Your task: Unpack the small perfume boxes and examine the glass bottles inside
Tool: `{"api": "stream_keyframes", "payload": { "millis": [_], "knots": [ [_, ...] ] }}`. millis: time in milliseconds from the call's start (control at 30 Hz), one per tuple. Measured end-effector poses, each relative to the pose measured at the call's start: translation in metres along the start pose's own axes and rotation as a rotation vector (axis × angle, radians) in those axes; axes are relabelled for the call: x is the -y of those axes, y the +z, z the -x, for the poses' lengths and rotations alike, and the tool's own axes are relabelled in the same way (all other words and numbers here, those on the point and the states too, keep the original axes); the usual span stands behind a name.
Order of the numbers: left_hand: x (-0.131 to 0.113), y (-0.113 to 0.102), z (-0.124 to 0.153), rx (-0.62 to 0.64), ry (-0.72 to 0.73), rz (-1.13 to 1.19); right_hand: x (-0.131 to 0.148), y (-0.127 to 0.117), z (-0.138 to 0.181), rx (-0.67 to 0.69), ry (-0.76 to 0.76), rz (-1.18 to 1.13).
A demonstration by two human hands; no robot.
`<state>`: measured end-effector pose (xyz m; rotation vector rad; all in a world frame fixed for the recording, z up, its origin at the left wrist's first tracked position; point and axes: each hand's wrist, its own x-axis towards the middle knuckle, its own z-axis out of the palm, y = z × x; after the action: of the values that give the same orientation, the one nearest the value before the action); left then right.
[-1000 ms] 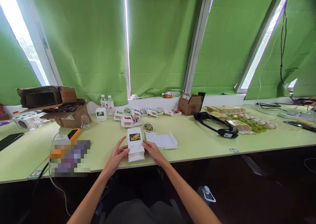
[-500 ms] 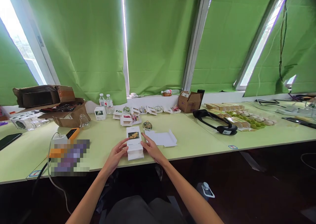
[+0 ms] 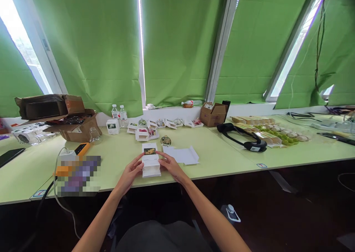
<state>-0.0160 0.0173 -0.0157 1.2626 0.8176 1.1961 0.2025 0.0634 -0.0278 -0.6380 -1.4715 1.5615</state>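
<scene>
L hand (image 3: 132, 171) at left edge of white box (image 3: 150, 165), fingers apart, tips touching; box lies flat on table (image 3: 222, 155) btwn both hands; R hand (image 3: 171, 165) fingers, spread, now rest on box's right side vs. pointing beside it 0.5 s ago, so box looks steadied; flat blank (image 3: 181, 155) just right of R fingers.

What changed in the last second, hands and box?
The right hand slid up the right side of the white box; its fingers now lie near the top, by the printed picture. The left hand closed in slightly on the left edge. Nothing was picked up or let go. The box stays on the table; the round pendant and flat white card behind it are unmoved.
</scene>
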Motion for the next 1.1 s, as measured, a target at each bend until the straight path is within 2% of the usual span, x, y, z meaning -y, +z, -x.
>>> {"api": "stream_keyframes", "payload": {
  "millis": [500,1100],
  "knots": [
    [0.0013,0.0025,0.0023,0.003,0.034,0.021,0.0077,-0.0018,0.0037,0.108,0.025,-0.059],
    [0.0001,0.0009,0.0029,0.029,0.023,-0.004,0.006,0.0006,0.0043,0.058,0.009,0.036]
  ]
}}
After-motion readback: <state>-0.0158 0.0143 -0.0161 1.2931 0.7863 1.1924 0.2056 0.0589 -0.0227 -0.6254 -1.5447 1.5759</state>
